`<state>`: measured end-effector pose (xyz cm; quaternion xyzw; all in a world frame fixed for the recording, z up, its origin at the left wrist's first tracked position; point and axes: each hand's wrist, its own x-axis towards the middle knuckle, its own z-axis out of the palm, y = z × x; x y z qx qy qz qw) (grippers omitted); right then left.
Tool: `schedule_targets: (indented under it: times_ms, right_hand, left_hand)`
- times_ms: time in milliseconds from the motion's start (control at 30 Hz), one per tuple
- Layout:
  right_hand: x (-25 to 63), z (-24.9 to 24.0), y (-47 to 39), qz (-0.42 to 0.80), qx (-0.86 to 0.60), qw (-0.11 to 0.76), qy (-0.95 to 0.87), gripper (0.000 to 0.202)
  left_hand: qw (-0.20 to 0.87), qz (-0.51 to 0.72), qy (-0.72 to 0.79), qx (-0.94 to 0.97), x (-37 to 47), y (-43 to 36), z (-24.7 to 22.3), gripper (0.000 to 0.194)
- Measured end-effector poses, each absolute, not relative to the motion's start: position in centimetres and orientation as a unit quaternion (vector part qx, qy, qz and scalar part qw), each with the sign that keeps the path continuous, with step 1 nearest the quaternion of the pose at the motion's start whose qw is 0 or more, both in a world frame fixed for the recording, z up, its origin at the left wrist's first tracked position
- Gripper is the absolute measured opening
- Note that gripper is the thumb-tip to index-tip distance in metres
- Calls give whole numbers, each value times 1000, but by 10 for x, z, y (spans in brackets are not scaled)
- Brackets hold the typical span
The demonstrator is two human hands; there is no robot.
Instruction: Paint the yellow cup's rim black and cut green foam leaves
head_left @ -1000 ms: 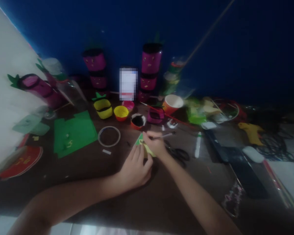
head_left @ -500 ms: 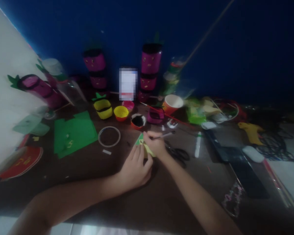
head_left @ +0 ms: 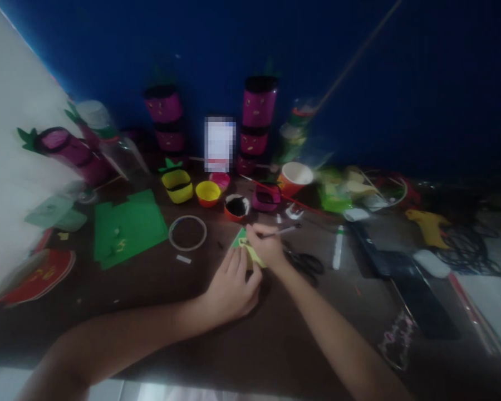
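Right hand clasped a slim grey pen-like stick; left hand touched small yellow-green paper from seven o'clock, grip unclear.

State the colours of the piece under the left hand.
The piece is green and pale yellow; head view.

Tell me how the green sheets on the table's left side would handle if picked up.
The green sheets look thin and flat, so they would probably be light and bend easily. Their uneven outline suggests overlapping pieces, which might slide apart. The pale scraps on top would likely slip off if tilted.
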<state>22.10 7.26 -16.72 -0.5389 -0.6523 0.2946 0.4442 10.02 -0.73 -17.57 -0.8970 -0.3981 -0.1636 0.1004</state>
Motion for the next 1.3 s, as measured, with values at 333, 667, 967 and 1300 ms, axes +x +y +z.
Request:
schedule_targets:
  times_ms: [333,667,967,1300]
  right_hand:
    - [222,-169,72,303,-536,439,-654,40]
    - [226,-171,75,341,-558,496,-571,40]
    - [231,-172,74,277,-567,465,-621,40]
    - [228,-172,74,269,-559,434,-653,38]
  left_hand:
    - [93,-170,-397,-897,100,-7,-177,40]
    - [85,-147,-398,-901,99,-8,-174,39]
    - [45,-125,-399,-907,97,-5,-169,43]
    - [53,-116,-392,-911,96,-5,-166,43]
